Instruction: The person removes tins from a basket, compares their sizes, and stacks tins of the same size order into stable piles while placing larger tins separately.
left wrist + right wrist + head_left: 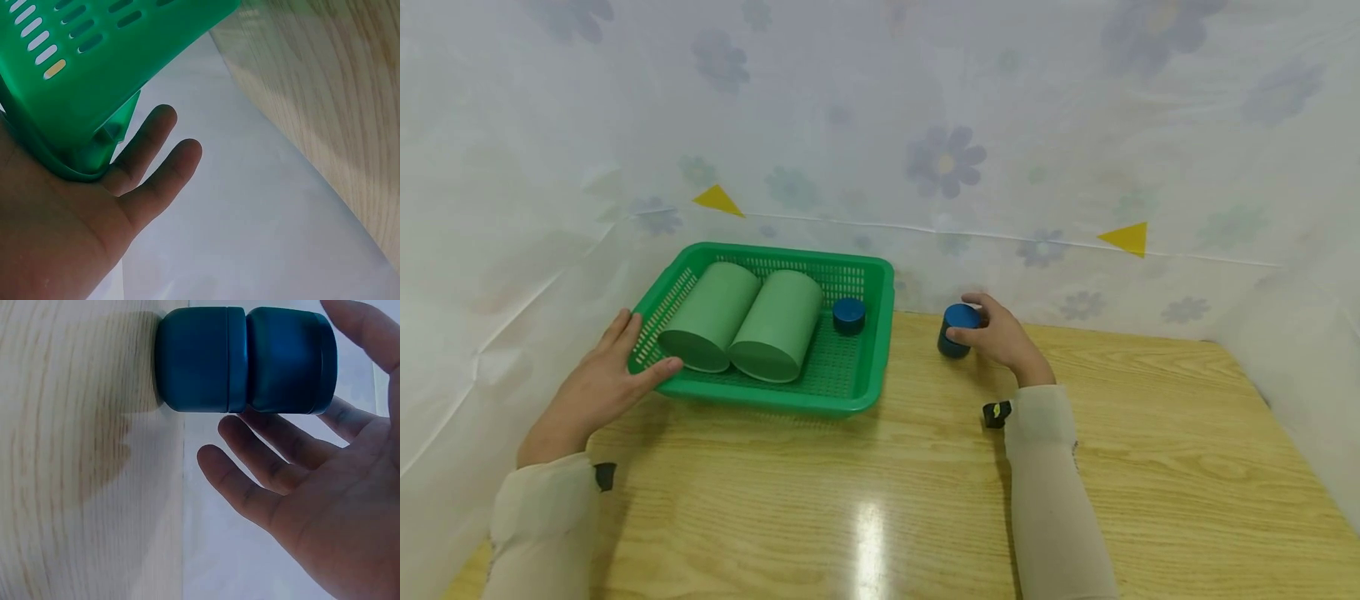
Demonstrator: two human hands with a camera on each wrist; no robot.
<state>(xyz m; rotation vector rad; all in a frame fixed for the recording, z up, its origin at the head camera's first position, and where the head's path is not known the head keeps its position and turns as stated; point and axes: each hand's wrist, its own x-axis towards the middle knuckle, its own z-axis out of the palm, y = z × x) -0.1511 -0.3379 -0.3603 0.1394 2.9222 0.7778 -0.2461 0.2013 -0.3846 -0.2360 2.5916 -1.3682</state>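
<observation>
A green plastic basket (880, 358) stands on the left of the wooden table. Two light green cylinders (711, 312) lie side by side in it, beside a small blue jar (848, 315). My left hand (598, 387) rests against the basket's near left corner, fingers straight along the outside and thumb over the rim. To the basket's right, two small blue jars stand stacked, the lower jar (194, 359) on the table and the upper jar (287, 359) on top. My right hand (1000, 337) holds the upper one between thumb and index finger; its other fingers extend loosely behind the stack.
A white flowered sheet (850, 108) hangs behind the table and along both sides. Two yellow triangles (1126, 239) are on the back sheet. The wooden tabletop (1150, 467) reaches forward and to the right of the basket.
</observation>
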